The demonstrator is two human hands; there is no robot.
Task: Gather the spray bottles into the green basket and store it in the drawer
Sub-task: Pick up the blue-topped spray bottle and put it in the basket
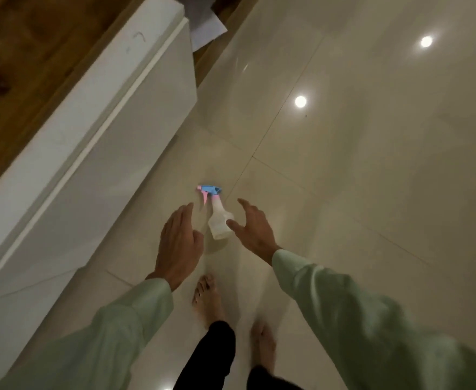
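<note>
Head view: spray bottle (217, 220) lying on floor (372, 192); left hand (179, 246), right hand (252, 229) grips spread, empty.

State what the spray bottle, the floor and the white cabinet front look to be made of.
Spray bottle: likely plastic, with a cloudy translucent body and a matte blue and pink trigger head.
Floor: probably polished ceramic or stone tile; it is glossy, mirrors ceiling lights, and thin joint lines cross it.
White cabinet front: smooth, semi-gloss panel, perhaps lacquered or laminated board; the core cannot be told.
</note>
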